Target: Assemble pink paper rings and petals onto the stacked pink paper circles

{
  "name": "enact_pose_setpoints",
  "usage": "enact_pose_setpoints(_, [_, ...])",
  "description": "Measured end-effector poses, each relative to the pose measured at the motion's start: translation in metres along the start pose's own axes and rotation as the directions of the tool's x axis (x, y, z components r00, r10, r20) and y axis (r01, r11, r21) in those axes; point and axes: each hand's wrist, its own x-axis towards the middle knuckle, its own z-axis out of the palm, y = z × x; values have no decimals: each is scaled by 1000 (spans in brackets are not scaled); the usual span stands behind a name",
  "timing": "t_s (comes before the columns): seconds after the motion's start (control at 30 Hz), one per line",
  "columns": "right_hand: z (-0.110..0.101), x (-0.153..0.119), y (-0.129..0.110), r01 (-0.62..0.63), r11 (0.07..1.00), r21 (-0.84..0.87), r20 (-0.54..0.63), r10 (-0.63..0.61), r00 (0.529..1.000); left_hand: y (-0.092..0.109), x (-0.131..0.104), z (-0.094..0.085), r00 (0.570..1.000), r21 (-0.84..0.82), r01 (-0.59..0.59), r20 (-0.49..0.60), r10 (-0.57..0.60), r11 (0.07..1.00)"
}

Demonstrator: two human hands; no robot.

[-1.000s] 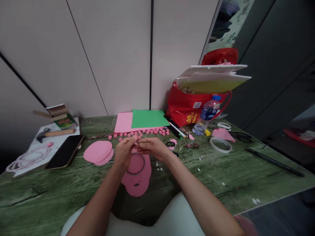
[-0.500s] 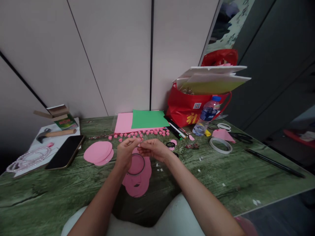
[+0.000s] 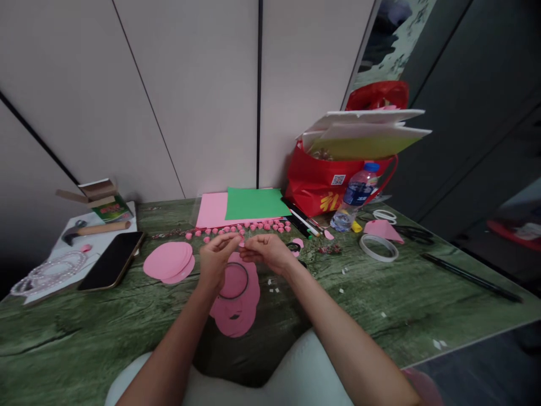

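My left hand (image 3: 217, 258) and my right hand (image 3: 267, 254) meet at the fingertips above the table. Pinched between them is a small pink paper piece (image 3: 242, 244), mostly covered by the fingers. Just beyond lies a row of small rolled pink paper roses (image 3: 257, 226). Below the hands, pink paper sheets with scalloped edges (image 3: 236, 322) lie stacked, a dark ring (image 3: 246, 285) on top. To the left rests a pile of pink paper circles (image 3: 167, 260). Scissors with black handles (image 3: 295, 247) lie partly hidden beside my right hand.
At left are a phone (image 3: 112, 262), a hammer (image 3: 99, 228), bead strings (image 3: 51, 273) and an opened box (image 3: 110, 208). Green paper (image 3: 256, 204) lies at the back. A red bag (image 3: 310, 183), water bottle (image 3: 355, 197), tape roll (image 3: 379, 248) and black stick (image 3: 471, 277) are on the right.
My fingertips have shifted slightly against each other around the small pink paper piece, and more of it shows between them. The things on the table have stayed put.
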Motion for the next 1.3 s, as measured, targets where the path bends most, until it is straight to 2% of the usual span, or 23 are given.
enact_pose_setpoints(0.37, [-5,5,4,149,989,22,-162,-143,976,1,-4,2,999,80,-51,-9,52,996])
enact_pose_setpoints(0.53, [-1,5,3,235,970,-60,-215,-242,946,3,-5,3,998,109,-56,12,55,992])
enact_pose_setpoints(0.63, [0,6,4,320,932,-171,-199,-350,915,1,-5,2,998,89,-69,8,69,994])
enact_pose_setpoints(0.73, [0,5,5,386,872,-302,-136,-440,887,-1,-4,1,997,89,-78,7,78,993])
enact_pose_setpoints(0.83, [1,4,5,418,828,-375,-92,-482,872,-1,-3,1,995,109,-99,5,99,989])
enact_pose_setpoints(1.03, [2,3,6,450,751,-483,-79,-549,832,-1,-3,0,991,147,-133,25,130,980])
enact_pose_setpoints(1.17, [1,3,6,457,710,-536,-80,-581,810,-2,-3,-1,972,263,-235,94,218,936])
enact_pose_setpoints(1.3, [0,3,6,451,709,-543,-111,-592,798,-4,-3,-2,930,393,-369,151,336,842])
